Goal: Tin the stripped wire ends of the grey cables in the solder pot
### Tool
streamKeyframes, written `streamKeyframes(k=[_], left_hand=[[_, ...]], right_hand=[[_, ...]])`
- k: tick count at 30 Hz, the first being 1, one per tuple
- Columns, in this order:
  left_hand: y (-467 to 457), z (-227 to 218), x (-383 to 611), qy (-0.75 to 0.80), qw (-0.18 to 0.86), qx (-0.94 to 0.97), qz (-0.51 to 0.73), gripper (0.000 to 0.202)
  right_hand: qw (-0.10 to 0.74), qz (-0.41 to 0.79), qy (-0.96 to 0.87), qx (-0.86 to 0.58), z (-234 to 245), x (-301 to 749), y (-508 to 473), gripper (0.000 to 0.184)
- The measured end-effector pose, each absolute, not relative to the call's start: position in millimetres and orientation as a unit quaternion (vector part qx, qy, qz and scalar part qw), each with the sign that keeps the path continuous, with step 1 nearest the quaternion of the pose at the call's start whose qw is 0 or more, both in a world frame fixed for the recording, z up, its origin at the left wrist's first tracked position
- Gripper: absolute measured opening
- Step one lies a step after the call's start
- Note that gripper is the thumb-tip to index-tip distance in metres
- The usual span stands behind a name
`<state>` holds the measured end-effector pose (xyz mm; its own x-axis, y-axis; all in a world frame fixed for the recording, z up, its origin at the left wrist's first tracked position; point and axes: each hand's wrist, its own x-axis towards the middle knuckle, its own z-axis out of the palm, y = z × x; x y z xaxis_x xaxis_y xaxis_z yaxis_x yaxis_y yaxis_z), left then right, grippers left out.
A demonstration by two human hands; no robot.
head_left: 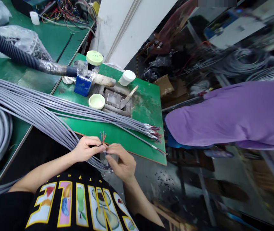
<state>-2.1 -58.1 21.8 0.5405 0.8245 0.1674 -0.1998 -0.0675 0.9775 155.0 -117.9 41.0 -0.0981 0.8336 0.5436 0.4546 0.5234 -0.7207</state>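
Note:
My left hand (pixel 89 149) pinches the fanned coloured wires (pixel 103 137) at the stripped end of a grey cable, just past the table's front edge. My right hand (pixel 122 162) grips the same cable end from the other side, its thumb and fingers closed around the part below the wires. More grey cables (pixel 72 141) hang off the table edge and run below my hands. On the green table lies a bundle of grey cables (pixel 117 119), their stripped ends (pixel 153 130) showing white wrapping and dark red and blue wires. One single cable (pixel 140 140) lies apart, nearer to me.
A solder pot (pixel 113 98) with a scraper (pixel 129 96) across it sits behind the bundle. Around it stand pale round tubs (pixel 97 101), a white cup (pixel 127 78) and a blue box (pixel 82 85) holding a black hose (pixel 19 53). A person in a purple top (pixel 228 115) is at the right.

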Motion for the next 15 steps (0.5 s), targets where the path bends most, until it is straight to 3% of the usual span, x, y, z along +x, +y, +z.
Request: streamKeyframes(k=[2, 7, 15], left_hand=[[-58.0, 23.1, -2.4, 0.257, 0.632, 0.61, 0.404, 0.038], [-57.4, 24.4, -2.7, 0.262, 0.627, 0.616, 0.399, 0.043], [-55.9, 20.5, -0.6, 0.296, 0.692, 0.52, 0.403, 0.033]], right_hand=[[0.475, 0.2, -0.713, -0.475, 40.2, 154.9, -117.6, 0.004], [0.409, 0.206, -0.728, -0.511, 39.8, 153.4, -117.4, 0.02], [0.403, 0.245, -0.723, -0.504, 41.3, 154.0, -115.2, 0.022]])
